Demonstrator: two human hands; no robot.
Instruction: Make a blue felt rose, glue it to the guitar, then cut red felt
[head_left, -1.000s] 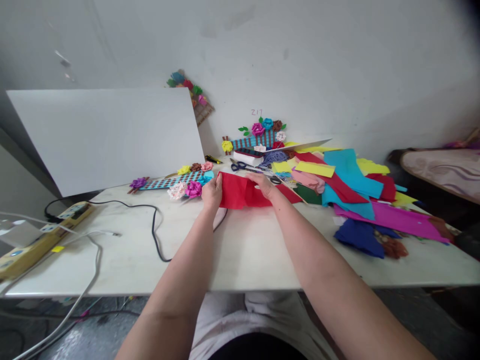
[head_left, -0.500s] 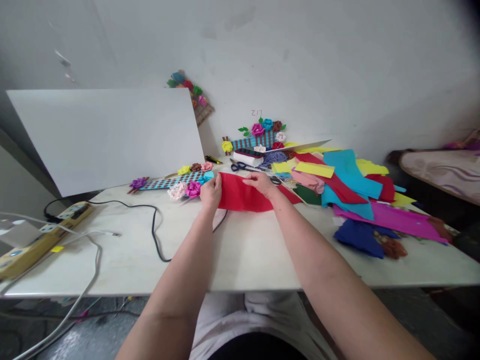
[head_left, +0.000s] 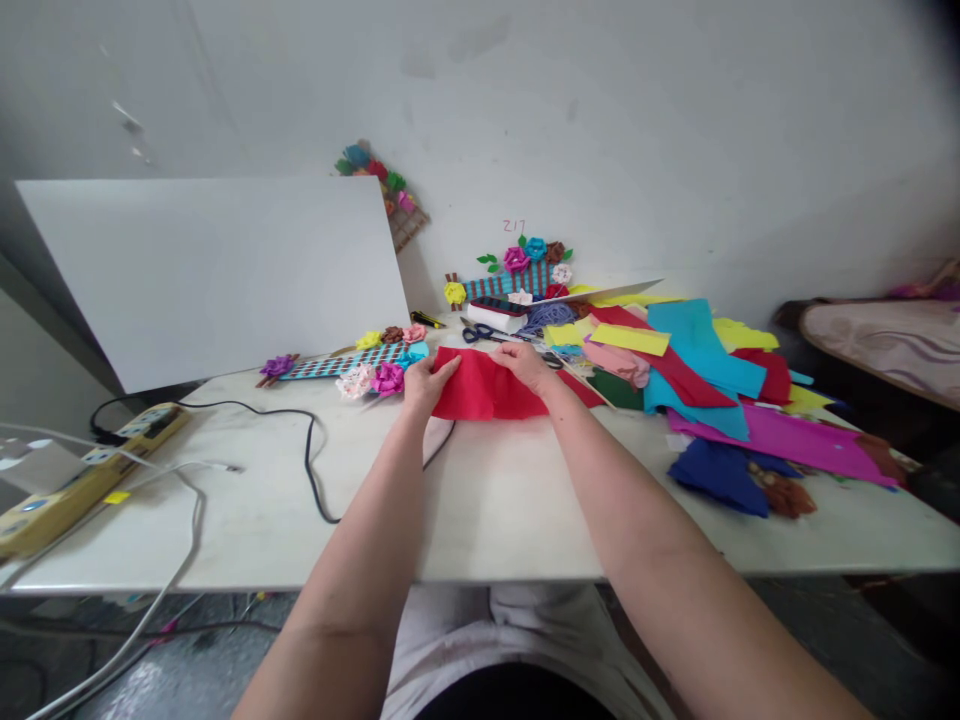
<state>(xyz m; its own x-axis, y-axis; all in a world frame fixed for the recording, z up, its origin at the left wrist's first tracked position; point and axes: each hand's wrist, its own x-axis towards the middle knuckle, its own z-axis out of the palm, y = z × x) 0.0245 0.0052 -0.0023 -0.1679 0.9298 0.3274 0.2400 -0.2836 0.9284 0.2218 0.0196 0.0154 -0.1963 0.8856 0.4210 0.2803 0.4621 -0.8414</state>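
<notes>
My left hand and right hand grip red sheet, toward back of table; likely spreading; next needs even tension.

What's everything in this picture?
red sheet: one, red, between hands
coloured sheets: many, mixed, right
blue scissors: one, blue, back
box cutter: one, yellow, back
yarn: one bundle, bluish, back
flowered panels: three, multicoloured, towards back
board: one, white, left
power strip: one, yellow, left
cables: several, black/white, left
table: one, whitish, centre
wall: one, grey, behind
dark slab: one, dark, back
padded item: one, pale, right
left hand and right hand: two, bare, on red sheet
</notes>
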